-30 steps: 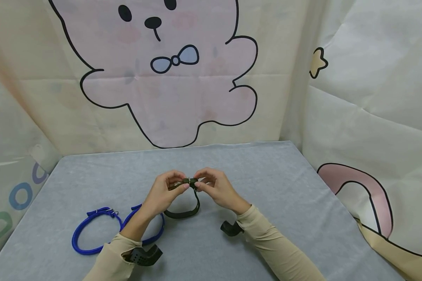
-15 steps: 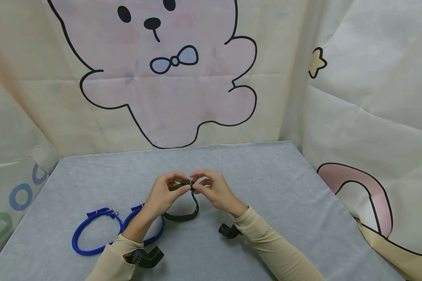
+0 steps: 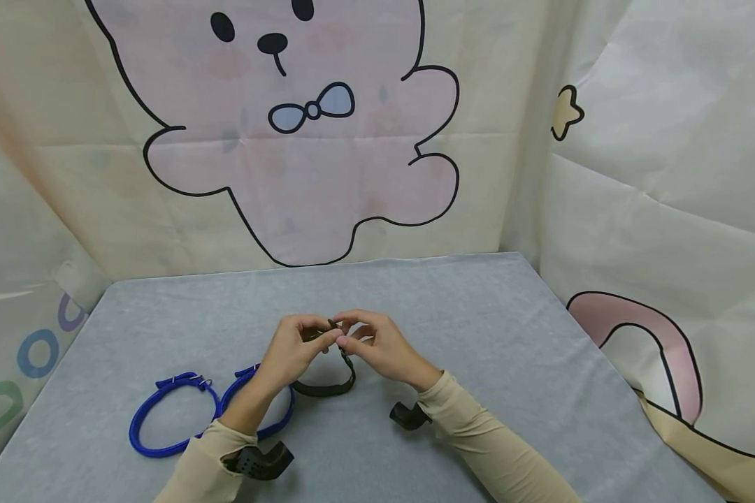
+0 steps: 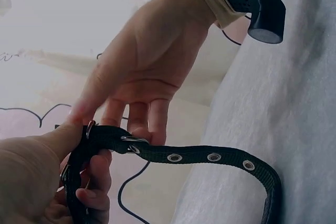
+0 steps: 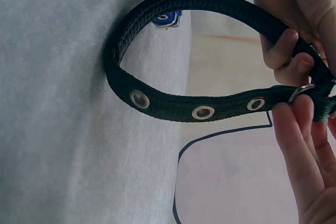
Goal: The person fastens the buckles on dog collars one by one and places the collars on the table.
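Note:
A dark green collar (image 3: pixel 324 390) with metal eyelets (image 4: pixel 213 157) hangs as a loop, its lower part down by the table. My left hand (image 3: pixel 294 346) pinches it near the metal fittings, fingers curled around the strap in the left wrist view. Opposite, my right hand (image 3: pixel 382 347) pinches the same buckle end, and the two thumbs almost meet. In the right wrist view the fingertips (image 5: pixel 302 109) touch the strap beside a metal ring (image 5: pixel 301 94). The fingers partly hide the buckle.
Two blue collars (image 3: pixel 140 423) lie looped side by side on the grey cloth-covered table (image 3: pixel 478 314), left of the hands. The left forearm partly covers one. Patterned fabric walls (image 3: pixel 377 188) stand behind the table and at both sides.
My right hand has shifted slightly left toward the left hand, bringing the fingertips closer together. The collar's buckle end has turned and is now more covered by fingers. The blue collars stay put.

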`<state>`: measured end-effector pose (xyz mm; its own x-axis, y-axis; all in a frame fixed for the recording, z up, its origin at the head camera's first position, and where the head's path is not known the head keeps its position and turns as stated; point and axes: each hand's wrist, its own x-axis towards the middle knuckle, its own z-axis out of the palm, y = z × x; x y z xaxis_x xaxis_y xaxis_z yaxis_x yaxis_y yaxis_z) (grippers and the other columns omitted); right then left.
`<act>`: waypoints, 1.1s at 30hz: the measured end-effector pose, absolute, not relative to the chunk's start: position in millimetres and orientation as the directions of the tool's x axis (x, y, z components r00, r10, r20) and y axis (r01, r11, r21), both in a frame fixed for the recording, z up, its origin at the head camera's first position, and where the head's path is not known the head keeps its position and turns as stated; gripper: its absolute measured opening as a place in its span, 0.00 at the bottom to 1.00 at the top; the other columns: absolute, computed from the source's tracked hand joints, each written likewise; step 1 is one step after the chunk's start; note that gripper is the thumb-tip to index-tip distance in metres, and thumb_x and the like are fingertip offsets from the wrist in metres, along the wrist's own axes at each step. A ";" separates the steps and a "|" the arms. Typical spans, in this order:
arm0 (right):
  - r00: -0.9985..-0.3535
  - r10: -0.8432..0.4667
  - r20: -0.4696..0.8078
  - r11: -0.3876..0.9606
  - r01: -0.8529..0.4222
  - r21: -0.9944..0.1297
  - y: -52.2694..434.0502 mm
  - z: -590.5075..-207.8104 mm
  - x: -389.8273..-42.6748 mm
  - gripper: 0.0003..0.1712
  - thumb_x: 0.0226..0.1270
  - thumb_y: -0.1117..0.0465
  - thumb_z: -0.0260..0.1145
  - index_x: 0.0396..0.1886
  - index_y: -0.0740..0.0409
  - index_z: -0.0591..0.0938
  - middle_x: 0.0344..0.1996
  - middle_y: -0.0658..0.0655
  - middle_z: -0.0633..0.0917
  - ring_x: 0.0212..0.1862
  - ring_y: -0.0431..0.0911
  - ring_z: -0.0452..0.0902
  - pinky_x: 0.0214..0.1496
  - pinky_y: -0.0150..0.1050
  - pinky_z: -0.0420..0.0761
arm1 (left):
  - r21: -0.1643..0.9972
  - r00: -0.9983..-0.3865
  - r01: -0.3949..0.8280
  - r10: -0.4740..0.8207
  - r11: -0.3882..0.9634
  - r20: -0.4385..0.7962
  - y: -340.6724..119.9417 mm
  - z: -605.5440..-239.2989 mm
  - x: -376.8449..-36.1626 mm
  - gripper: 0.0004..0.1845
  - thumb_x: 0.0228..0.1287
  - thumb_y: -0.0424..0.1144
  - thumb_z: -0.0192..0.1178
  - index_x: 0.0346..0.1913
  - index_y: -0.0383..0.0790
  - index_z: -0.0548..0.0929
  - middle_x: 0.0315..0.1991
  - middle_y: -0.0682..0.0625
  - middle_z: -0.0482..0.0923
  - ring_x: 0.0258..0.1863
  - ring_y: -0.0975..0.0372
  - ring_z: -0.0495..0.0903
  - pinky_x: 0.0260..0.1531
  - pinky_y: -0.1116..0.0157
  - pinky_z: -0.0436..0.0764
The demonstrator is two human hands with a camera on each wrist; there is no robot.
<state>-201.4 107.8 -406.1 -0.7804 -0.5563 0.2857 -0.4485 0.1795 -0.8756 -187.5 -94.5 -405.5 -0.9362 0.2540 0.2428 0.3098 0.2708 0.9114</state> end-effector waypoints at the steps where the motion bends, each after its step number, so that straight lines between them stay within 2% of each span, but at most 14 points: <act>1: -0.778 -0.558 0.290 0.183 -0.456 -0.871 107.3 -405.9 -201.1 0.20 0.74 0.65 0.64 0.63 0.63 0.79 0.47 0.66 0.82 0.37 0.52 0.87 0.42 0.52 0.87 | 0.920 -0.942 0.295 0.243 0.260 0.233 -93.7 -405.9 -187.5 0.09 0.67 0.37 0.67 0.38 0.32 0.87 0.29 0.41 0.84 0.23 0.66 0.77 0.27 0.68 0.74; 3: -0.773 -0.560 0.300 0.186 -0.470 -0.863 106.8 -405.7 -200.6 0.20 0.73 0.67 0.64 0.62 0.65 0.79 0.45 0.67 0.82 0.36 0.53 0.87 0.42 0.54 0.86 | 0.936 -0.949 0.269 0.226 0.226 0.218 -92.7 -406.8 -187.6 0.09 0.66 0.37 0.68 0.38 0.31 0.84 0.30 0.42 0.85 0.23 0.65 0.79 0.29 0.66 0.77; 7: -0.765 -0.562 0.315 0.195 -0.493 -0.848 107.5 -406.7 -201.2 0.19 0.73 0.67 0.64 0.62 0.66 0.79 0.44 0.66 0.83 0.36 0.53 0.87 0.41 0.52 0.87 | 0.952 -0.954 0.246 0.219 0.185 0.204 -92.3 -407.1 -187.2 0.10 0.68 0.38 0.67 0.37 0.32 0.80 0.31 0.43 0.85 0.23 0.62 0.81 0.31 0.63 0.79; 13: -0.799 -0.512 0.315 0.183 -0.460 -0.869 109.5 -404.3 -203.5 0.14 0.73 0.66 0.64 0.55 0.63 0.81 0.41 0.64 0.82 0.30 0.50 0.85 0.38 0.52 0.86 | 0.930 -0.925 0.306 0.294 0.205 0.240 -93.7 -405.8 -186.9 0.09 0.72 0.36 0.61 0.46 0.33 0.86 0.40 0.38 0.86 0.26 0.61 0.82 0.30 0.66 0.79; 18: -0.819 -0.490 0.297 0.206 -0.440 -0.874 109.9 -403.4 -203.6 0.11 0.72 0.65 0.65 0.52 0.63 0.82 0.37 0.63 0.81 0.28 0.45 0.83 0.34 0.43 0.86 | 0.904 -0.916 0.336 0.313 0.266 0.249 -91.6 -404.2 -186.2 0.10 0.73 0.34 0.60 0.49 0.32 0.87 0.43 0.38 0.87 0.23 0.67 0.77 0.25 0.68 0.76; 22: -0.827 -0.480 0.293 0.236 -0.444 -0.864 109.6 -402.7 -202.5 0.12 0.72 0.64 0.66 0.52 0.61 0.83 0.41 0.64 0.82 0.31 0.52 0.85 0.34 0.35 0.83 | 0.896 -0.923 0.332 0.297 0.297 0.244 -91.1 -402.6 -183.9 0.11 0.71 0.35 0.62 0.50 0.32 0.88 0.45 0.38 0.87 0.22 0.68 0.74 0.25 0.68 0.76; 25: -0.829 -0.476 0.294 0.252 -0.449 -0.857 109.9 -401.9 -201.6 0.12 0.72 0.63 0.66 0.52 0.60 0.83 0.46 0.63 0.83 0.34 0.54 0.87 0.34 0.34 0.82 | 0.889 -0.925 0.337 0.284 0.310 0.252 -90.5 -402.4 -183.2 0.10 0.70 0.36 0.64 0.48 0.34 0.88 0.46 0.39 0.88 0.26 0.67 0.78 0.27 0.69 0.77; 29: -0.824 -0.477 0.305 0.254 -0.462 -0.850 110.0 -401.9 -201.5 0.12 0.72 0.63 0.66 0.52 0.60 0.83 0.47 0.62 0.85 0.36 0.52 0.86 0.33 0.34 0.81 | 0.882 -0.928 0.339 0.268 0.327 0.257 -89.1 -402.6 -183.1 0.09 0.68 0.37 0.67 0.46 0.36 0.89 0.44 0.41 0.88 0.36 0.63 0.82 0.31 0.69 0.78; 33: -0.815 -0.478 0.329 0.243 -0.482 -0.842 109.8 -403.2 -201.8 0.11 0.72 0.63 0.66 0.51 0.60 0.83 0.46 0.62 0.85 0.38 0.46 0.84 0.32 0.34 0.82 | 0.880 -0.933 0.329 0.260 0.342 0.248 -89.1 -401.4 -182.1 0.10 0.68 0.38 0.67 0.46 0.36 0.88 0.43 0.42 0.88 0.35 0.62 0.81 0.30 0.69 0.77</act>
